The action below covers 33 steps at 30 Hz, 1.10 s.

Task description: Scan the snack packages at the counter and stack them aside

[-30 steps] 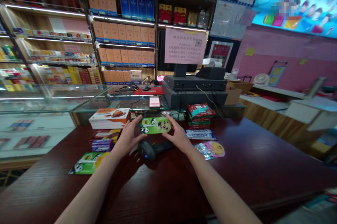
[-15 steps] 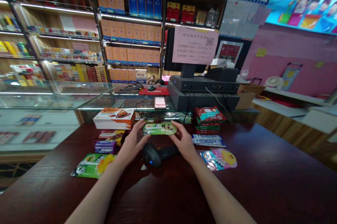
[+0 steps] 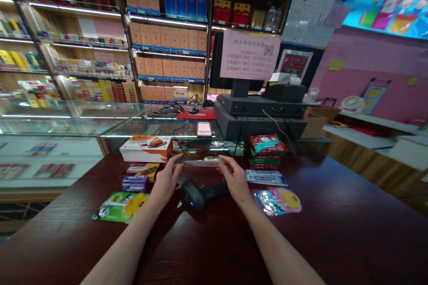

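Observation:
My left hand [image 3: 170, 178] and my right hand [image 3: 234, 179] pinch the two ends of a flat cartoon-printed packet [image 3: 201, 163] between thumbs and fingers. Held above the table, the packet is nearly edge-on to me, so little of its printed face shows. Below it a black barcode scanner [image 3: 199, 195] with a small blue light rests on the dark wooden table [image 3: 207, 249]. Near my left forearm lies a green packet [image 3: 121, 207] with a yellow duck picture. A pink and blue packet [image 3: 278, 201] lies to the right of my right forearm.
On the left are an orange and white box [image 3: 146, 147], chocolate-coloured packs [image 3: 138, 170] and a purple pack [image 3: 134, 183]. Stacked red-brown bags [image 3: 266, 150] and a blue-white packet [image 3: 266, 177] are on the right. A glass counter [image 3: 160, 130] and a monitor with pink sign [image 3: 249, 55] stand behind.
Both hands have tilted the packet from showing its green printed face to nearly edge-on. The camera view has shifted slightly; the things on the table stay in place.

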### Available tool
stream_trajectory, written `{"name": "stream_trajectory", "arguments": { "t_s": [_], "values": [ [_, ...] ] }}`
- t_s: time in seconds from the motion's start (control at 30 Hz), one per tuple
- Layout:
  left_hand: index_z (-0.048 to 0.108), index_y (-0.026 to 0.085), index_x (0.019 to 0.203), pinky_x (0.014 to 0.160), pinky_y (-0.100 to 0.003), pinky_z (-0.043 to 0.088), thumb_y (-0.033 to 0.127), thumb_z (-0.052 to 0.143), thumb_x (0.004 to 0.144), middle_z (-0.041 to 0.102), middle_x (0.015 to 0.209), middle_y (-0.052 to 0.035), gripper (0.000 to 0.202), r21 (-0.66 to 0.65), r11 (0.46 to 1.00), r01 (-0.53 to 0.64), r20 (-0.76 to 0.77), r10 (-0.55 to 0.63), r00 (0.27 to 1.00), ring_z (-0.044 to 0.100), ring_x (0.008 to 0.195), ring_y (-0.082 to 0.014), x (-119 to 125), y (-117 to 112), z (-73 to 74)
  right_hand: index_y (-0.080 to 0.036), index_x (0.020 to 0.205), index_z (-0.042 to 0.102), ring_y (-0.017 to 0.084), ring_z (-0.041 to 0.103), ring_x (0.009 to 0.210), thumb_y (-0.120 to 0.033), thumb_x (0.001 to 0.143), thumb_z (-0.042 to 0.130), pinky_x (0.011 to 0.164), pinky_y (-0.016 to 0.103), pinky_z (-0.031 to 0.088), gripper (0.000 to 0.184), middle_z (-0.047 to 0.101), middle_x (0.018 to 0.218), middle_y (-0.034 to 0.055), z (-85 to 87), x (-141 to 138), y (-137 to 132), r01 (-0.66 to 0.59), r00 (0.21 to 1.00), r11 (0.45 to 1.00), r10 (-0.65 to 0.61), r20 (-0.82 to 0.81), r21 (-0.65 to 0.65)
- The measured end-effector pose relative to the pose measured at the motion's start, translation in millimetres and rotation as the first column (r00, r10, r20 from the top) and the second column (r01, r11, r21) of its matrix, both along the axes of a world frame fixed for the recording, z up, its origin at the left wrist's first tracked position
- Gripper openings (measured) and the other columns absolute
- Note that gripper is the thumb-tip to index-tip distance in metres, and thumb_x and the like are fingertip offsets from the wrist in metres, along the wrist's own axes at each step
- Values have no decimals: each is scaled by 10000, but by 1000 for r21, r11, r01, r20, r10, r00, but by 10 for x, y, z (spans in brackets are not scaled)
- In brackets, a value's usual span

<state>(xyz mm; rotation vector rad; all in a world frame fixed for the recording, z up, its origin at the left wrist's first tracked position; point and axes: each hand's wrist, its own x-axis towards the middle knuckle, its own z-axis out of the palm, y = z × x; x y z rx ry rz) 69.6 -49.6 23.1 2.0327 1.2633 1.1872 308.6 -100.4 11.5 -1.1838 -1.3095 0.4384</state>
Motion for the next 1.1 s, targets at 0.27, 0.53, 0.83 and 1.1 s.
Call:
{"name": "stream_trajectory", "arguments": {
  "t_s": [0.27,0.53,0.83,1.1],
  "values": [
    [306,238,1510,916,-333,540,404,486,960,760,1098,-31,602,98,994,43,-1,-43,999,723,1016,-194,7,-7,-35,-207,1039,693,182,697,641,-524,871,644,583,282,559,362,737,825,38,30,-34,9,-12,993,998,6,-114,-58],
    [233,324,1564,1013,-409,495,347,513,963,673,1254,-61,664,271,954,129,-242,-63,968,651,1139,-234,-29,9,-35,-186,911,701,173,658,531,-563,806,687,474,262,511,392,729,686,27,117,-47,-3,-47,967,994,19,-255,-103],
    [231,322,1566,983,-425,500,457,607,921,641,1240,-81,759,353,914,200,-373,-58,926,628,1103,-256,-164,80,-23,-172,907,724,158,636,516,-539,793,703,479,252,495,385,721,648,16,159,-68,-43,-92,960,989,57,-274,-117],
    [221,343,1564,1104,-466,439,484,594,926,491,1473,-100,753,393,892,225,-369,-71,927,507,1333,-273,-196,78,14,-168,918,738,147,629,509,-528,783,721,484,246,493,384,716,637,9,164,-69,-42,-119,951,985,76,-300,-127]
  ]
}}
